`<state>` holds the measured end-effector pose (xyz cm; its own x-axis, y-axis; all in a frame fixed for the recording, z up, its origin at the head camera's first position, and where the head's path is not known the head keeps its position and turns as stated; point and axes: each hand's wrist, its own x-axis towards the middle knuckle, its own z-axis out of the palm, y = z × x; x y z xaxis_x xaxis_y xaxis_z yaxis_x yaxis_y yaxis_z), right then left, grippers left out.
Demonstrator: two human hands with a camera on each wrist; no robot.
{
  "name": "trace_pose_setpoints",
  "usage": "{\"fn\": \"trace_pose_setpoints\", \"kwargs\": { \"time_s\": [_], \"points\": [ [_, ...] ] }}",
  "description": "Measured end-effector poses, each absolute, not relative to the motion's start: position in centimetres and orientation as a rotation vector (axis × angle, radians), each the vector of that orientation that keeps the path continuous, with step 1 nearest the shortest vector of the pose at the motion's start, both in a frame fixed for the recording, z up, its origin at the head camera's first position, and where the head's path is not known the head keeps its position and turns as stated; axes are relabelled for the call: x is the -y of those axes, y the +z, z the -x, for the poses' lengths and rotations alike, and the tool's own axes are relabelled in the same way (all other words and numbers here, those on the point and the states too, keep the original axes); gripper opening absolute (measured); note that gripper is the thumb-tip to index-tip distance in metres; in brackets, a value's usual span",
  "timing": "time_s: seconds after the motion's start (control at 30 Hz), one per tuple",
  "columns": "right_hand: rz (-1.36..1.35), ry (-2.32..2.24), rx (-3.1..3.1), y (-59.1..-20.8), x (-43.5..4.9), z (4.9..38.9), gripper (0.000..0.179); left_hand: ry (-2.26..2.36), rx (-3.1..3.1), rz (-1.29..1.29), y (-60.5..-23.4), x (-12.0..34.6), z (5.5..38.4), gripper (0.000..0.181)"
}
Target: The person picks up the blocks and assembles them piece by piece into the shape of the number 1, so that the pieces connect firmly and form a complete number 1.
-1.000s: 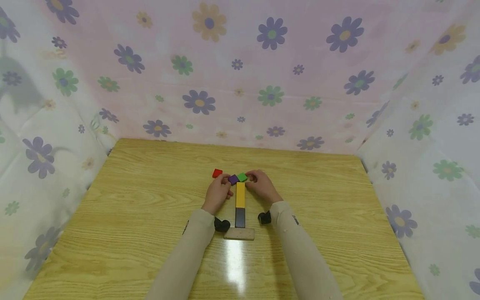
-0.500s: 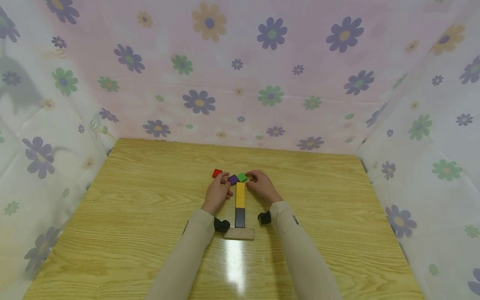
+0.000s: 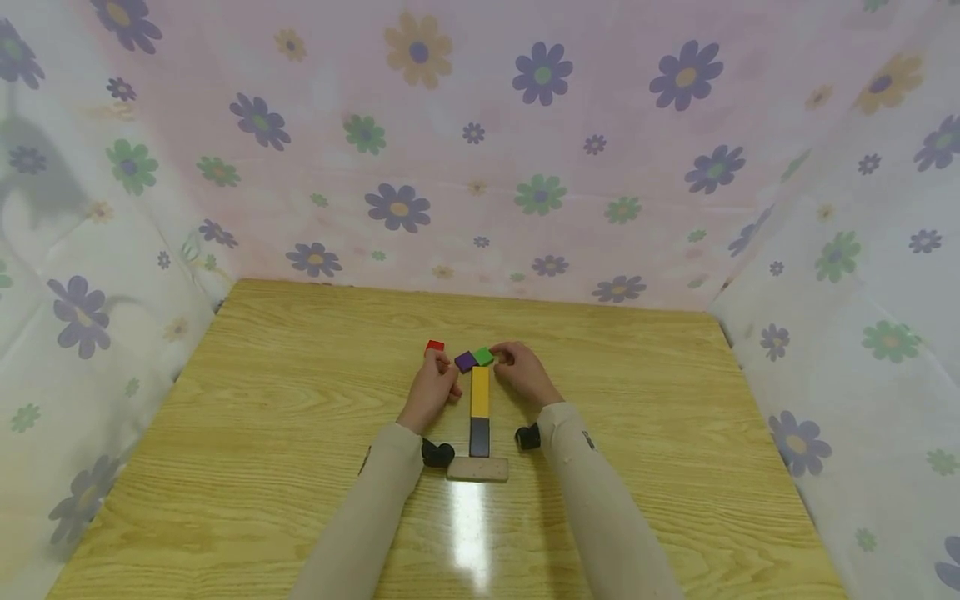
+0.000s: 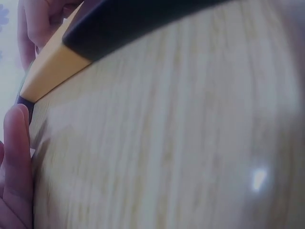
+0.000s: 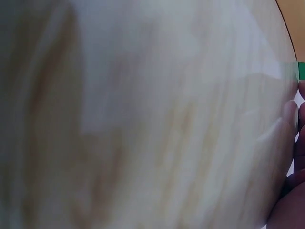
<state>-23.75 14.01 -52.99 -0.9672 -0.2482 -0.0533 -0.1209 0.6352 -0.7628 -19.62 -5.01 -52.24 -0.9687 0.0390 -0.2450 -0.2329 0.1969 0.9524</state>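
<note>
My left hand (image 3: 430,390) is at the red block (image 3: 435,345), its fingertips at the near side of the block, which shows a lighter top and a darker front face. My right hand (image 3: 523,372) rests on the table with its fingertips at the right edge of the green block (image 3: 483,357). The purple block (image 3: 466,361) lies corner-turned against the green one. Below them a yellow block (image 3: 480,392) and a dark grey block (image 3: 479,437) stand in line, end to end. A finger (image 4: 18,148) of the left hand shows in the left wrist view.
A pale wooden block (image 3: 477,469) lies crosswise at the near end of the line. Black wrist cameras (image 3: 438,454) sit close to the table on both sides of it. Flower-patterned cloth (image 3: 480,167) encloses the wooden table (image 3: 300,350) at the back and sides.
My left hand has drawn away from the purple block, slightly left, to the red block, which now looks tipped. The right hand stays at the green block. The head view has shifted slightly.
</note>
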Motion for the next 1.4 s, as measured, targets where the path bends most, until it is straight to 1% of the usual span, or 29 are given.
{"fn": "trace_pose_setpoints", "kwargs": {
  "time_s": [0.33,0.6,0.93,1.2,1.4],
  "points": [
    [0.309,-1.234,-2.698,-52.9,-14.0,23.4,0.027,1.909,-2.23,0.342,-51.3,6.0,18.6,0.039],
    [0.342,-1.295,-2.687,-52.8,-13.4,23.8,0.027,1.895,-2.22,0.443,-51.1,7.4,19.4,0.052],
    [0.328,-1.276,-2.716,-52.8,-14.1,23.2,0.028,1.79,-2.27,0.413,-51.6,7.2,20.8,0.071],
    [0.307,-1.297,-2.691,-52.8,-14.3,23.5,0.027,1.67,-2.324,0.323,-51.1,7.1,21.2,0.076],
    [0.313,-1.296,-2.668,-53.2,-14.2,23.5,0.027,1.614,-2.327,0.313,-50.9,7.2,20.9,0.072]
  ]
}}
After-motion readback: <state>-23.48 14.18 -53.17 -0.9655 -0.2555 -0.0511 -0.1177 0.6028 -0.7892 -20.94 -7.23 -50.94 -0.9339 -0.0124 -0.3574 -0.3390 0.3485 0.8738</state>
